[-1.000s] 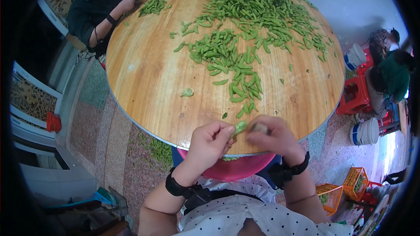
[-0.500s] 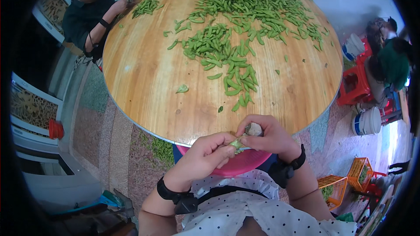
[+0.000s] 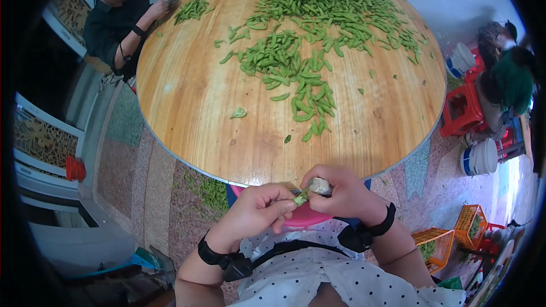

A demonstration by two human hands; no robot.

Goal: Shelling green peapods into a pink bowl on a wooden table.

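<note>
At the far left a red bucket (image 3: 75, 167) sits by the patterned door. Next to it, further up, a co-worker in dark clothes (image 3: 108, 31) sits at the edge of the round wooden table (image 3: 187, 108), one hand (image 3: 157, 9) at the rim beside a small pile of green pods (image 3: 193, 10). Lower down, more green bits (image 3: 207, 192) lie scattered on the floor by the table's near edge.

Then comes the person's left hand (image 3: 254, 210), a black band (image 3: 211, 253) on its wrist. Its thumb and fingers pinch a green pod (image 3: 300, 199) just at the table's near edge, above a pink basin (image 3: 307, 218) that shows partly beneath the hands. Beyond, a big heap of pods (image 3: 330, 3) covers the far side of the table, and a looser trail of pods (image 3: 307, 102) runs down from it toward the hands.

The right hand (image 3: 341, 196) is close against the pod's other end, fingers curled in, with a rounded greyish-white piece (image 3: 319, 185) at the fingertips; I cannot tell whether it is gripped or worn.

On the right stand an orange crate (image 3: 437, 250) with greens inside, a red stool (image 3: 462, 111), a second orange crate (image 3: 471, 226), a white bucket (image 3: 480, 156) and a person in green (image 3: 512, 82).
</note>
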